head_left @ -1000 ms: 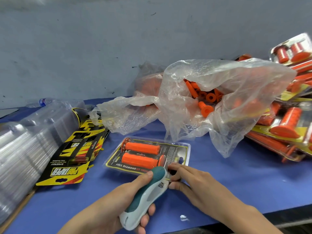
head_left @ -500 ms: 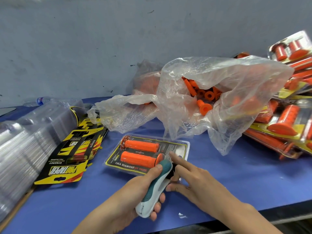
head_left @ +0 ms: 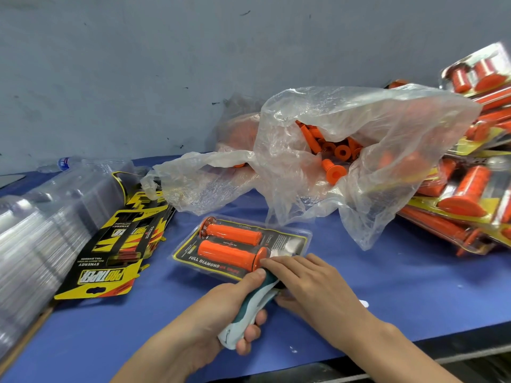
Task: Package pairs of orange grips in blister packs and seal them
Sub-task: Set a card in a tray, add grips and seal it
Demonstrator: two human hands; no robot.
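Observation:
A clear blister pack (head_left: 290, 239) with two orange grips (head_left: 232, 243) on a black and yellow card lies on the blue table (head_left: 401, 286) at centre. My left hand (head_left: 218, 313) grips a teal and white stapler (head_left: 250, 305) whose head sits at the pack's near right edge. My right hand (head_left: 312, 286) lies over the stapler's head with fingers stretched, its fingertips pressing on the pack beside the lower grip's flange.
A clear plastic bag (head_left: 373, 139) of loose orange grips (head_left: 334, 161) lies behind the pack. Filled packs (head_left: 464, 194) pile up at right. Printed cards (head_left: 110, 250) and a stack of clear blister shells (head_left: 41, 225) lie at left, a water bottle (head_left: 63, 163) behind them.
The stapler has slid further onto the pack's near right edge. My right hand moved from beside the stapler to over its head, fingers reaching onto the pack.

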